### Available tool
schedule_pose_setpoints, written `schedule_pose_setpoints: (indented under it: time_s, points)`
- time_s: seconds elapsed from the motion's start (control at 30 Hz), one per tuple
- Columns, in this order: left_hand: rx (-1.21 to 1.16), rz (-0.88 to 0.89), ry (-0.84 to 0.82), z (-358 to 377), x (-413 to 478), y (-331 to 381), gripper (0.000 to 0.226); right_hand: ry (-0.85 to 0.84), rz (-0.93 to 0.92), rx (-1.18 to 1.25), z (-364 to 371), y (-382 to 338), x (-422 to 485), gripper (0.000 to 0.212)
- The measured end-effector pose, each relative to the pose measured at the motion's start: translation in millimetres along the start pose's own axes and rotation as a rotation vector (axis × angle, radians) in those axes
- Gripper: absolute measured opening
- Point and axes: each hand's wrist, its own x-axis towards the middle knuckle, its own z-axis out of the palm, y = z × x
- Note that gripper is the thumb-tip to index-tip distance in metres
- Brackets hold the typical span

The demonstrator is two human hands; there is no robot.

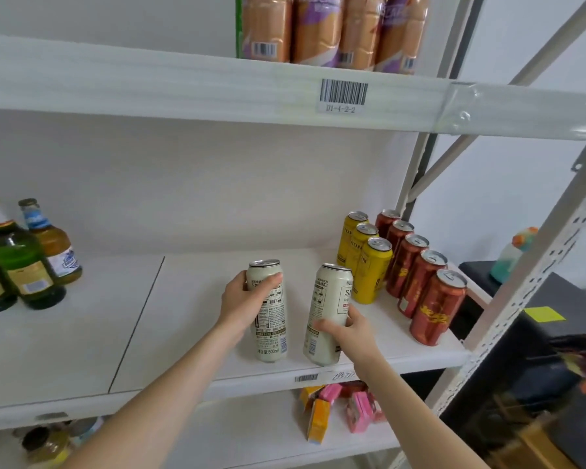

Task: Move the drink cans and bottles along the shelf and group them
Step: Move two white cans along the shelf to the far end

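Bottles [20, 255] of green and amber glass stand in a cluster at the far left of the shelf [81, 333], well apart from everything else. Across a wide bare stretch, my left hand [247, 299] wraps the upper half of one cream can [269, 313], thumb in front, fingers round the back. Just beside it, my right hand [347, 330] grips the second cream can [329, 313] lower down, and that can tilts a little to the right. Both cans sit near the front edge, close together but not touching. Further right stand a row of yellow cans [366, 258] and a row of red cans [423, 282], running front to back.

I judge these two belong next to the yellow row as a third line. To do that well, I should keep each can upright, slide or lift them low, and set them down without knocking the nearest yellow can. My right-hand grip is low, so the top could tip; I would square that can first.
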Motion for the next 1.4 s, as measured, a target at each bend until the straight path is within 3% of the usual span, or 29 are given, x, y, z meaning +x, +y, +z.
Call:
schedule_pose_setpoints:
  time_s: [0.1,0.2,0.4,0.73,1.4]
  points:
    - [-0.004,-0.003,0.005,27,7,0,0.055,-0.021,0.0,0.001,-22,0,20,0.039]
    - [-0.002,0.005,0.005,47,19,-2,0.048,-0.034,0.008,0.014,-35,1,42,0.04]
    - [0.023,0.033,0.005,60,57,-1,0.062,-0.039,-0.011,0.011,-32,0,92,0.043]
    - [0.053,0.075,0.04,62,123,3,0.061,-0.015,-0.044,0.018,-3,-4,173,0.057]
    - [0.017,0.125,0.033,88,178,-26,0.056,0.056,-0.187,0.009,13,17,273,0.061]
